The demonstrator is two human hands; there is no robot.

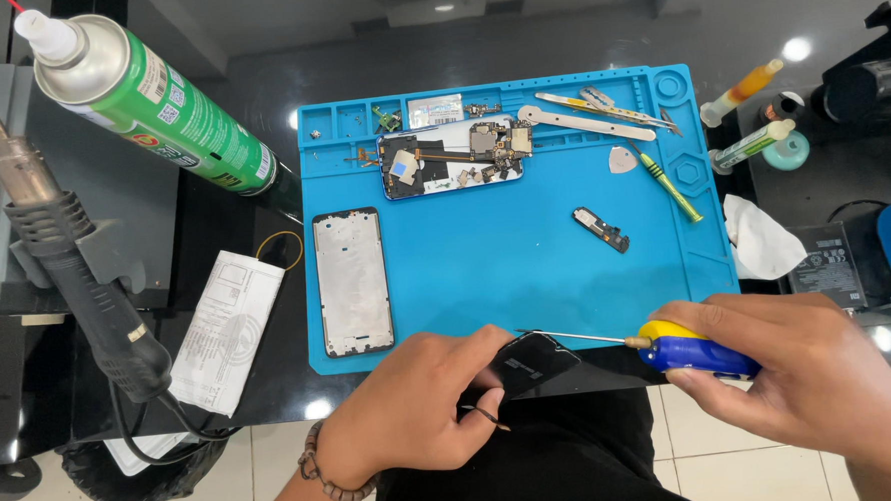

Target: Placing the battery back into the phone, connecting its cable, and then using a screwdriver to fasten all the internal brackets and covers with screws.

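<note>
At the lower edge of the frame, two bare hands work a small dark part with a screwdriver, just below a blue silicone repair mat (527,277).

Lower centre, the left hand (413,412) is pinched shut on a flat, glossy black rectangular part (533,362), thumb and fingers clamped on its near end so the piece juts up and right of the palm; lower right, the right hand (806,375) is closed around the yellow-and-blue handle of a thin-shafted screwdriver (685,348), whose metal shaft runs left to the top edge of the black part; on the mat, upper centre, lies an opened phone body with exposed circuit boards (452,158); at its left side, a bare grey phone frame (352,282); upper left of the frame, a green spray can (159,103) and a black hot-air gun (76,267).
</note>
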